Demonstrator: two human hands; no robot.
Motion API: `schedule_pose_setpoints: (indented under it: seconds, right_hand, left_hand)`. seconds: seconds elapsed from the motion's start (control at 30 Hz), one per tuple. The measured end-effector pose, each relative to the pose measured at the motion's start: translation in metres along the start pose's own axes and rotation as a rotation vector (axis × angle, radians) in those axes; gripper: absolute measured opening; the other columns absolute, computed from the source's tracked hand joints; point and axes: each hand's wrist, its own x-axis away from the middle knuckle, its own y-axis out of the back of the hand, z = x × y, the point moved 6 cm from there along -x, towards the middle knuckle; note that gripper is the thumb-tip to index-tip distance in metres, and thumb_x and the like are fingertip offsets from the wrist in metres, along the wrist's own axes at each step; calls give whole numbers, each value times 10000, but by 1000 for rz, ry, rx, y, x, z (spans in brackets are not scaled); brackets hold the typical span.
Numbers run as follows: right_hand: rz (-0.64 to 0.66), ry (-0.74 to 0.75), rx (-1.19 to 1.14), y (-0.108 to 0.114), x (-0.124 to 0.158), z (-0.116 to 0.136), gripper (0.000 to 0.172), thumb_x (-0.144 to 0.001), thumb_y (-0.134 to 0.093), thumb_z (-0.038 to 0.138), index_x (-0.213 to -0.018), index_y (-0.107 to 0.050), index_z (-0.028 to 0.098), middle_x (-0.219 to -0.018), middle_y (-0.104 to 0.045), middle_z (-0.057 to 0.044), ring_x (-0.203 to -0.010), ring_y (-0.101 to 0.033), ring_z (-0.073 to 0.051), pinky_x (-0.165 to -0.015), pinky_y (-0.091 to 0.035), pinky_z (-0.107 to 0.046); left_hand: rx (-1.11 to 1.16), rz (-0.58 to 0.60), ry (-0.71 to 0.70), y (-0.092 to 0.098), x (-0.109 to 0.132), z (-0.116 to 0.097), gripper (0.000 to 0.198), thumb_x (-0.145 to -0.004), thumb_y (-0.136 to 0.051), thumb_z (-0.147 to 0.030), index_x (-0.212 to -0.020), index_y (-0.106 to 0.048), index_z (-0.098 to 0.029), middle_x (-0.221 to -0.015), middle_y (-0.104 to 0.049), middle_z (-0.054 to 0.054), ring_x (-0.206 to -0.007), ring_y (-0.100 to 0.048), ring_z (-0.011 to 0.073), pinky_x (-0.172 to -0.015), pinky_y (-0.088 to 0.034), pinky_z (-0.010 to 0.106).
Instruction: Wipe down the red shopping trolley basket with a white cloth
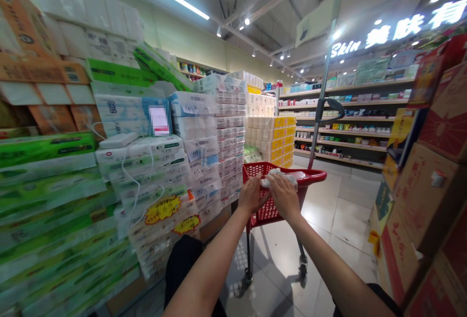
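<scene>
A red plastic shopping cart (270, 210) with a perforated basket stands close in front of me on thin legs with wheels. My left hand (251, 195) is closed around the near rim of the basket, at its left part. Just to the right, my right hand (285, 195) presses a crumpled white cloth (292, 178) onto the same rim, fingers bent over it. Part of the cloth shows between the two hands; I cannot tell whether it is fabric or paper. The fingertips are partly hidden behind the rim.
Stacked tissue packs (197, 146) line the left side, with a white cabled device (118, 140) on one stack. Cardboard boxes (419, 195) are piled at the right. A grey pole (323, 93) rises behind the cart. Product shelves (350, 132) stand beyond the tiled floor (335, 219).
</scene>
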Motion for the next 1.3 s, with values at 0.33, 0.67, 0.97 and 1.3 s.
schedule_pose_setpoints:
  seconds: [0.33, 0.67, 0.97, 1.3]
  right_hand:
    - [67, 105, -48, 16, 4, -17, 387, -980, -341, 333, -1343, -473, 319, -1381, -506, -8, -1325, -389, -205, -1096, -306, -420]
    - [-25, -122, -38, 15, 18, -112, 431, -979, -269, 380, -1361, -445, 285, -1419, -462, -43, -1345, -365, -222, -1102, -299, -464]
    - [-91, -172, -37, 10, 16, -88, 412, -979, -263, 368, -1297, -509, 280, -1392, -478, -53, -1340, -347, -240, -1104, -286, -497]
    - [-3, -42, -67, 26, 16, -21, 390, -975, -307, 339, -1306, -504, 281, -1321, -537, -42, -1260, -436, -225, -1076, -339, -429]
  left_hand:
    - [54, 101, -132, 12, -1, 2, 542, -887, -531, -466, -1327, -362, -199, -1220, -570, 88, -1106, -561, 230, -956, -452, 388]
    - [104, 181, -183, 16, -8, -24, 320, -935, -492, -372, -1239, -521, -278, -1183, -596, 28, -1111, -549, 194, -984, -441, 356]
    - [102, 71, -141, 2, -3, -43, 420, -944, -497, -313, -1357, -420, -327, -1226, -590, 13, -1116, -553, 179, -973, -460, 349]
    - [143, 44, -20, -7, -8, -48, 490, -920, -518, -366, -1344, -314, -228, -1163, -614, 66, -1040, -607, 206, -884, -502, 355]
